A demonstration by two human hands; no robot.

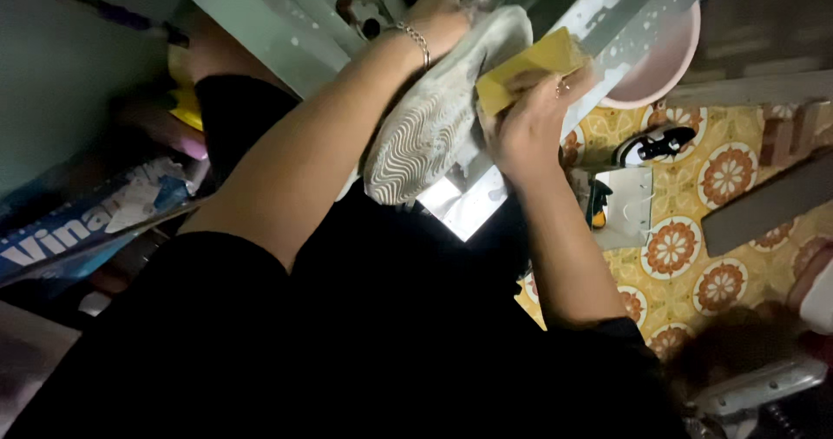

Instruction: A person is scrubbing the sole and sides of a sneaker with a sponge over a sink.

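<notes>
A pale grey sneaker with a wavy patterned sole is held up in front of me, sole turned toward the camera. My left hand, with a chain bracelet on the wrist, grips the shoe at its far end. My right hand presses a yellow sponge against the shoe's side edge, fingers closed on the sponge. My black-clothed lap fills the lower part of the head view.
A pink basin sits at the upper right beside a wet pale ledge. A black-and-white sneaker lies on the yellow floral floor. A blue printed box lies at the left. A grey board lies at the right.
</notes>
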